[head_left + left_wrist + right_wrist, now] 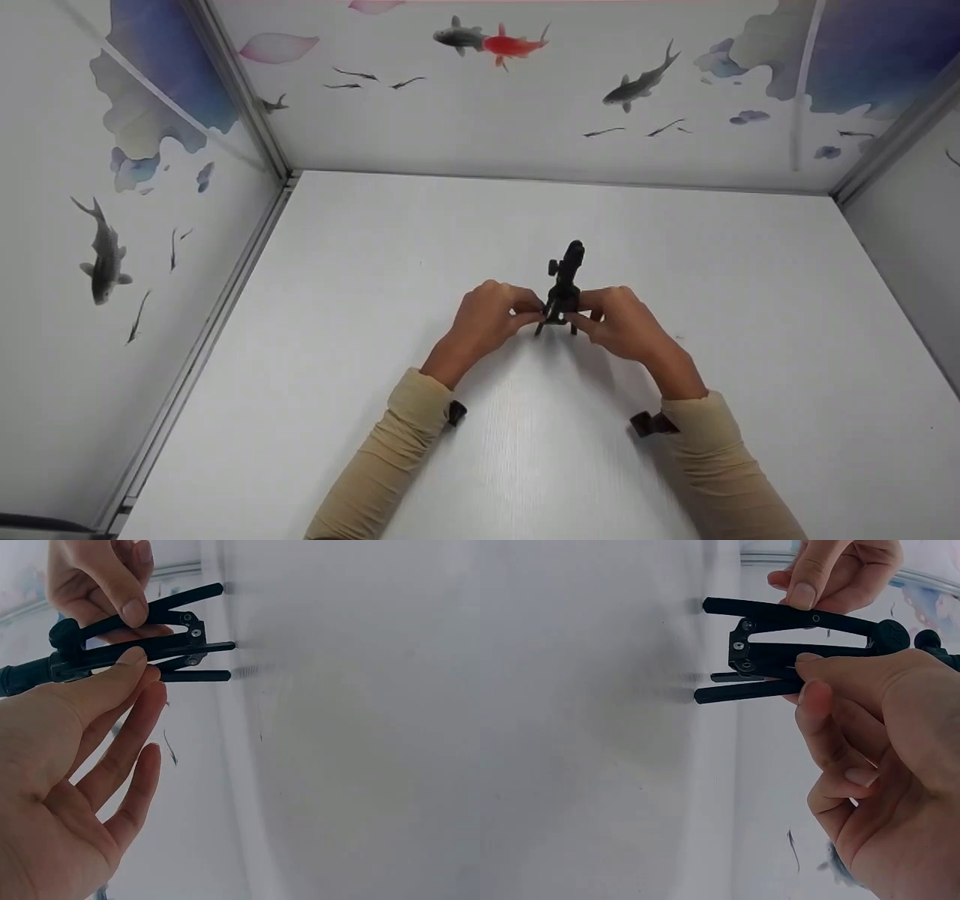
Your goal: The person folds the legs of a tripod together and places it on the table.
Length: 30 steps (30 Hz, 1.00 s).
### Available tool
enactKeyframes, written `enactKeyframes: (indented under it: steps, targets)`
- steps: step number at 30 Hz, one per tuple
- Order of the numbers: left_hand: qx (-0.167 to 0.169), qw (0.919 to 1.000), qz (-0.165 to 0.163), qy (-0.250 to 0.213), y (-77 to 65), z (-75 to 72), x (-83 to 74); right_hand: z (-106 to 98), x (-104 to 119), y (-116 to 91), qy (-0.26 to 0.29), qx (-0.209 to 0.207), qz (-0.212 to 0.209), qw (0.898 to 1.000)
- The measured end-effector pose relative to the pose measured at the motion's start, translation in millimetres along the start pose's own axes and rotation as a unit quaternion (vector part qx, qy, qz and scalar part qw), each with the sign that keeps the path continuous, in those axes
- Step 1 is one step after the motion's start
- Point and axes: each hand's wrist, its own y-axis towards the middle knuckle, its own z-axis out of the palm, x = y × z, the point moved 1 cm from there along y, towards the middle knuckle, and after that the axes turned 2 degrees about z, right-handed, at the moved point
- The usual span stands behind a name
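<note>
A small black tripod (568, 281) stands upright on the table in the head view, between the two hands. Its three legs (202, 594) are slightly spread, joined by hinged braces low down. My left hand (487, 319) pinches one leg with thumb and index finger, its other fingers loosely extended in the left wrist view. From the other side my right hand (626, 322) pinches another leg between thumb and fingertips. A round knob (890, 637) sits above the legs in the right wrist view. Leg tips are right at the tabletop.
The white table (525, 465) runs back to a panel wall (525, 135) printed with fish, with more panels at left and right. Metal framing (262, 135) lines the corner. Small black wrist cameras (651, 424) hang below the tan cuffs.
</note>
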Motion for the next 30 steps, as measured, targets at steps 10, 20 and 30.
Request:
enactKeyframes:
  steps: [10, 20, 30]
  targets:
    - [-0.019, 0.9996, 0.013, 0.017, -1.5, 3.0, -1.0, 3.4, -1.8, 1.1, 0.033, 0.009, -0.016, 0.999]
    - [-0.042, 0.9976, 0.022, 0.05, -1.2, 7.2, -4.2, 3.9, -1.5, 0.5, 0.037, 0.012, -0.02, 0.999]
    - [-0.04, 0.9979, 0.016, 0.049, 0.4, 6.0, -8.8, -4.7, -2.3, -0.1, 0.048, 0.045, -0.014, 0.998]
